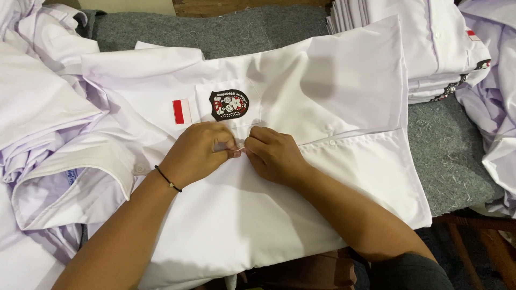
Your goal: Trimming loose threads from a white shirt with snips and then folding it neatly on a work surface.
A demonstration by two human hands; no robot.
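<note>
- Centre of the frame: a white shirt (301,96) lies spread flat on the grey felt counter (451,156), front side up, collar end toward the left.
- Left hand (196,153) sits on the shirt just below the pocket, fingers curled in and pinching the cloth at the placket; a thin black bracelet (167,179) rings that wrist.
- Right hand (274,154) is right beside it, fingertips meeting the left's, also pinched shut on the shirt's front edge.
- Whether a button lies between the fingers is hidden; I can't tell.
- Above the hands, a dark badge (229,104) is sewn on the chest pocket, and a small red and white patch (181,111) sits to its left.
- Two buttons (329,128) show along the placket to the right of the hands.
- Upper right: a neat stack (430,48) of folded white shirts, well apart from the hands.
- Left side: a loose heap (37,118) of white shirts, its edge touching the spread one.
- Far right edge: more white cloth (497,107) piled up.
</note>
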